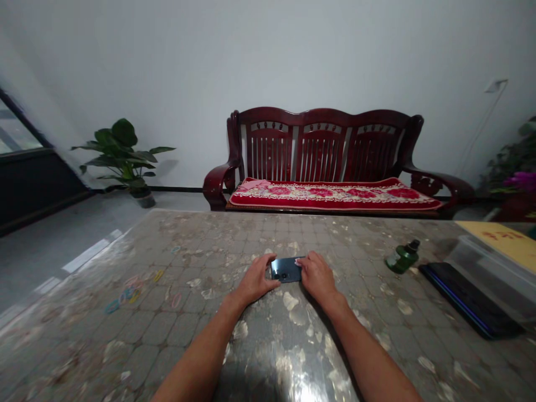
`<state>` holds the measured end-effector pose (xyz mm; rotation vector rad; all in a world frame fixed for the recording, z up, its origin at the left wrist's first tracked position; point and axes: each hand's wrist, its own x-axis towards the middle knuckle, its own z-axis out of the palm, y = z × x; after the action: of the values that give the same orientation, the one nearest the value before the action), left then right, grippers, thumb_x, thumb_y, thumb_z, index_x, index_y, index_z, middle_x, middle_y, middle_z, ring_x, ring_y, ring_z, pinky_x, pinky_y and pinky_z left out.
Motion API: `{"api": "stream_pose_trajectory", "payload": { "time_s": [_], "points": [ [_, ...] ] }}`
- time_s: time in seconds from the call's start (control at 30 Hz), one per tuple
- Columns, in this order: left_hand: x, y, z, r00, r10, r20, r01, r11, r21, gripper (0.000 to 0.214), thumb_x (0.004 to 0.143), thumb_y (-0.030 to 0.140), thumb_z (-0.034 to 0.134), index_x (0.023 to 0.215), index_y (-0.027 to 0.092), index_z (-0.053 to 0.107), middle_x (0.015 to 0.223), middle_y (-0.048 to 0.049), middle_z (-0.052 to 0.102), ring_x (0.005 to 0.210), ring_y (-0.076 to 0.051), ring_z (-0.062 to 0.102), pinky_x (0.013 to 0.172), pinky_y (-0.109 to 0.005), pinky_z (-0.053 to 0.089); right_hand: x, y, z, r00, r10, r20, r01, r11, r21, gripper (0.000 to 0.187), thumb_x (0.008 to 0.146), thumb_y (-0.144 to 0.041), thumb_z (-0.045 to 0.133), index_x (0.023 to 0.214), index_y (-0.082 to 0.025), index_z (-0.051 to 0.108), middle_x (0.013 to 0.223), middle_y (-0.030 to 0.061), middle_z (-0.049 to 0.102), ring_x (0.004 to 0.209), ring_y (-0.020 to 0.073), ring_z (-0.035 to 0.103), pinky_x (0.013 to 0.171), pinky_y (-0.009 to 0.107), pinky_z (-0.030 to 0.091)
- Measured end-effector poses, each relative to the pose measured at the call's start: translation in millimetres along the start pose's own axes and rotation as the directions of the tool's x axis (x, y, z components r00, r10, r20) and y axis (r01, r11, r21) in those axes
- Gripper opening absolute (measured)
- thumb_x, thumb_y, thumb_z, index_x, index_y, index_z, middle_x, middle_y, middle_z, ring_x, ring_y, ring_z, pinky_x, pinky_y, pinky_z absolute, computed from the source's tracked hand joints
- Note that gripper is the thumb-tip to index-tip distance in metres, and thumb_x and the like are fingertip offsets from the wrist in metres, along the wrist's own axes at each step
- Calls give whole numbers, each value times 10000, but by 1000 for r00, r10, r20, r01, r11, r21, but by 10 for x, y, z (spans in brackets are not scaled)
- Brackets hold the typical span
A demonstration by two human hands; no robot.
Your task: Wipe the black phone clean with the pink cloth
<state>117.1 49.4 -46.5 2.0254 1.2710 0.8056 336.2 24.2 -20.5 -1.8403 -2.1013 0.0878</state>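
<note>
A dark blue smartphone (288,270) lies on the covered table in front of me, its glossy back with the camera lenses facing up. My left hand (256,280) grips its left end, with the thumb at the near corner and a finger at the far one. At the phone's right end is my right hand (319,277), its fingers closed and pressed against the phone. A small whitish piece (297,261) shows at these fingertips, over the phone's back; it is too small to identify. The right palm and lower fingers are hidden.
Colourful rubber bands (130,291) lie scattered on the left of the table (176,324). To the right stand a green bottle (402,257), a long black case (471,298) and a clear plastic box (488,268) under a yellow sheet. Beyond the table is a wooden bench (322,151).
</note>
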Motion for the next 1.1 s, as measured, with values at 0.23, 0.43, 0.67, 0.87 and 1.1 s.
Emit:
{"api": "stream_pose_trajectory", "payload": {
  "time_s": [0.23, 0.43, 0.67, 0.87, 1.1],
  "points": [
    [1, 34, -16, 1000, 1, 2, -1, 1000, 27, 640, 640, 150, 786, 1238, 211, 566, 1229, -85, 635, 1177, -288, 581, 1034, -441, 476, -42, 43, -54, 997, 61, 44, -60, 998, -30, 302, 948, -153, 490, 1090, -216, 749, 1012, 82, 656, 974, 189, 604, 838, 251, 424],
    [1, -34, 11, 1000, 22, -12, -22, 1000, 17, 655, 638, 162, 792, 1246, 215, 555, 1243, -87, 627, 1171, -290, 579, 1023, -445, 478, -135, -175, -41, 987, -100, 123, 93, 994, 63, 316, 933, -139, 486, 1096, -237, 738, 1013, 63, 662, 952, 166, 621, 817, 232, 429],
    [10, -61, 19, 1000, 29, -9, -29, 999, 13, 658, 636, 161, 797, 1245, 217, 556, 1229, -83, 629, 1156, -288, 586, 1016, -449, 483, -92, -34, -102, 996, 52, 78, -51, 999, -5, 299, 887, -125, 518, 1056, -224, 744, 1047, 74, 672, 983, 193, 632, 796, 250, 438],
    [2, -50, 14, 1000, 26, -17, -26, 1000, -8, 663, 629, 140, 801, 1241, 215, 557, 1236, -85, 624, 1170, -286, 579, 1039, -445, 470, -155, -203, -109, 983, -130, 132, 129, 991, 20, 283, 878, -124, 500, 983, -217, 746, 989, 70, 665, 912, 179, 629, 760, 249, 423],
    [8, -89, 33, 999, 33, -17, -33, 999, -5, 652, 629, 135, 796, 1234, 216, 564, 1219, -81, 632, 1160, -284, 585, 1023, -443, 481, -125, -137, -180, 986, -82, 147, 83, 997, 1, 281, 874, -127, 517, 973, -218, 765, 998, 79, 668, 912, 191, 617, 754, 263, 414]
  ]
}}
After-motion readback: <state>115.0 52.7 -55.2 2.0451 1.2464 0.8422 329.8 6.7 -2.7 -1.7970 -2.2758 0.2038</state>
